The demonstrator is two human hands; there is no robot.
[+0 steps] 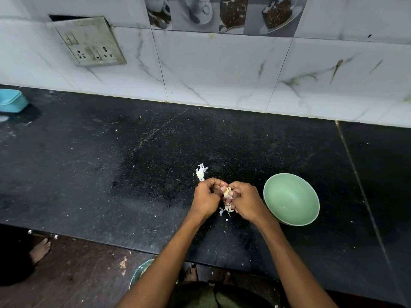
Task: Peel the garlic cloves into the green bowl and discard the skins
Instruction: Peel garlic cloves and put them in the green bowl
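Note:
Over the black counter (111, 174), my left hand (206, 196) and my right hand (244, 201) meet, fingers curled around a garlic clove (226, 192) pinched between them. Pinkish skin shows around the clove's pale flesh. Loose skins (226, 210) lie on the counter just below the hands. A small heap of white skins (201, 172) sits just beyond my left hand. The green bowl (291, 198) stands right of my right hand, close to its wrist, and looks empty inside.
A blue plastic container (12, 101) stands at the counter's far left. A switchboard (91, 41) hangs on the tiled wall. Below the counter edge, a translucent bin rim (140, 272) and another person's bare foot (40, 250) show on the floor.

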